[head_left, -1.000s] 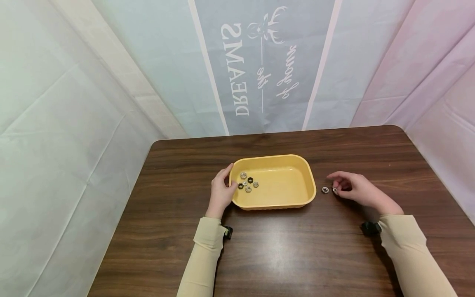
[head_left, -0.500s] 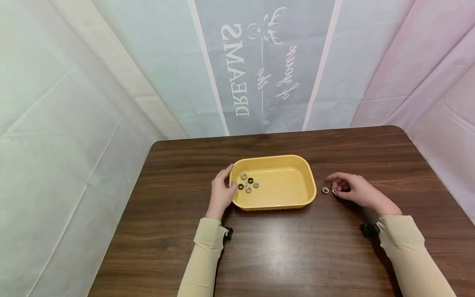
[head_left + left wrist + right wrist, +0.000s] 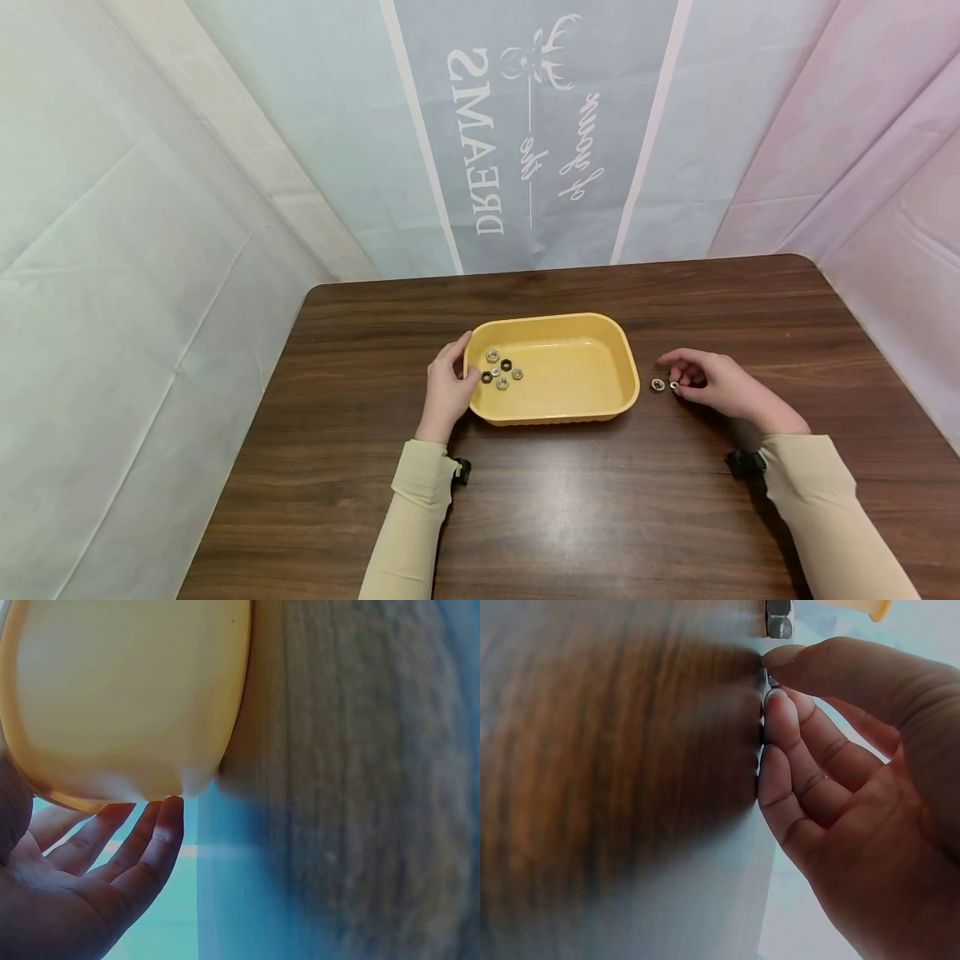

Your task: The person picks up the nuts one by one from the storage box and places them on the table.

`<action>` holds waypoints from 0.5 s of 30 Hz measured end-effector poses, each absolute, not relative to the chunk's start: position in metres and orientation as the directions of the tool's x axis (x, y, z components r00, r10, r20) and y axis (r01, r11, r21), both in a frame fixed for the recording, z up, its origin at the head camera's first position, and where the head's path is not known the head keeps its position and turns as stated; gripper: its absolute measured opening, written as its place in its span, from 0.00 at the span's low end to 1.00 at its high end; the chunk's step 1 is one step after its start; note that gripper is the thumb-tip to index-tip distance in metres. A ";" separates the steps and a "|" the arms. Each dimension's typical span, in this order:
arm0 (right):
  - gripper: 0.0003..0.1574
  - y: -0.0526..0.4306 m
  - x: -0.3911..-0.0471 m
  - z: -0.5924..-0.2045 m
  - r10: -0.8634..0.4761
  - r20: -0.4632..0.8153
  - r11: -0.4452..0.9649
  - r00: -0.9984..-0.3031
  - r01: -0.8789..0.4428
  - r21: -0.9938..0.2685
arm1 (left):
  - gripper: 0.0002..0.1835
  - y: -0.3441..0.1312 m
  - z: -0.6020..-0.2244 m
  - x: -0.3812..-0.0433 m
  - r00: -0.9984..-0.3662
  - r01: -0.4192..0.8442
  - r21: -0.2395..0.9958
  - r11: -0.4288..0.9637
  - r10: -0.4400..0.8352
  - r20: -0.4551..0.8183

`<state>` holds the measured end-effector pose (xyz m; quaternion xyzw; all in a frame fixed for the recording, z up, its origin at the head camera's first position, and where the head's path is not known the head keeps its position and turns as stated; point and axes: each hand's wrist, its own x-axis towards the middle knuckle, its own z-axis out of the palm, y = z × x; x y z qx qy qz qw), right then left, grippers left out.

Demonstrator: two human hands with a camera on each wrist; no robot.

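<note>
My left hand (image 3: 446, 392) grips the left end of a yellow plastic tray (image 3: 577, 387), thumb over the rim and fingers along the outside wall. The tray's underside and the fingertips against it fill the left wrist view. Right of the tray, my right hand (image 3: 726, 385) pinches a small silver nut (image 3: 674, 385) at the tabletop between thumb and fingers. In the right wrist view most of this nut hides behind the fingertips. Just left of it lies a larger silver nut (image 3: 657, 385), untouched by the hand.
Several nuts lie loose at the tray's left end, including a large silver nut (image 3: 492, 356) and a black nut (image 3: 506, 365). All stand on a dark wooden table (image 3: 570, 500). Behind it hangs a printed fabric backdrop (image 3: 540, 150).
My right hand has slid slightly left along the table with the small nut, closer to the larger nut. The left hand and tray stay put.
</note>
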<state>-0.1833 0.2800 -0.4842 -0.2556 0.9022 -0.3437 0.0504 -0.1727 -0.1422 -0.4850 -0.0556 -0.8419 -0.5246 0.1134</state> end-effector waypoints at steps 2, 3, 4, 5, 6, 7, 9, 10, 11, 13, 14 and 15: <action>0.24 0.280 -0.183 -0.485 -0.498 0.087 0.635 -0.863 -0.432 -0.640 | 0.32 -0.142 -0.485 -0.173 -0.969 0.209 0.869 0.448 -0.027 0.247; 0.24 0.280 -0.183 -0.485 -0.500 0.090 0.635 -0.862 -0.435 -0.638 | 0.32 -0.142 -0.485 -0.173 -0.969 0.209 0.870 0.447 -0.026 0.247; 0.24 0.280 -0.183 -0.485 -0.499 0.091 0.636 -0.862 -0.436 -0.637 | 0.32 -0.142 -0.485 -0.173 -0.969 0.209 0.870 0.447 -0.027 0.247; 0.24 0.280 -0.183 -0.485 -0.498 0.092 0.635 -0.863 -0.434 -0.639 | 0.32 -0.142 -0.485 -0.172 -0.969 0.209 0.870 0.447 -0.027 0.246; 0.24 0.280 -0.183 -0.485 -0.495 0.093 0.634 -0.864 -0.433 -0.641 | 0.32 -0.142 -0.485 -0.173 -0.969 0.207 0.870 0.447 -0.027 0.245; 0.24 0.280 -0.183 -0.484 -0.494 0.095 0.632 -0.865 -0.431 -0.644 | 0.32 -0.142 -0.485 -0.172 -0.969 0.206 0.871 0.445 -0.027 0.244; 0.24 0.280 -0.182 -0.484 -0.495 0.100 0.624 -0.863 -0.433 -0.650 | 0.32 -0.142 -0.485 -0.173 -0.970 0.207 0.874 0.441 -0.026 0.243; 0.24 0.280 -0.182 -0.484 -0.496 0.105 0.619 -0.862 -0.436 -0.653 | 0.32 -0.142 -0.484 -0.173 -0.970 0.207 0.873 0.441 -0.026 0.243; 0.25 0.280 -0.182 -0.484 -0.497 0.112 0.612 -0.860 -0.439 -0.657 | 0.32 -0.142 -0.484 -0.173 -0.970 0.206 0.872 0.444 -0.026 0.242; 0.25 0.281 -0.183 -0.485 -0.502 0.122 0.603 -0.856 -0.448 -0.660 | 0.32 -0.142 -0.484 -0.173 -0.970 0.206 0.871 0.446 -0.026 0.243; 0.25 0.281 -0.183 -0.486 -0.505 0.125 0.600 -0.854 -0.451 -0.660 | 0.32 -0.142 -0.484 -0.173 -0.970 0.206 0.870 0.448 -0.026 0.242; 0.25 0.281 -0.183 -0.486 -0.506 0.126 0.599 -0.853 -0.453 -0.661 | 0.32 -0.142 -0.484 -0.173 -0.970 0.204 0.869 0.450 -0.026 0.241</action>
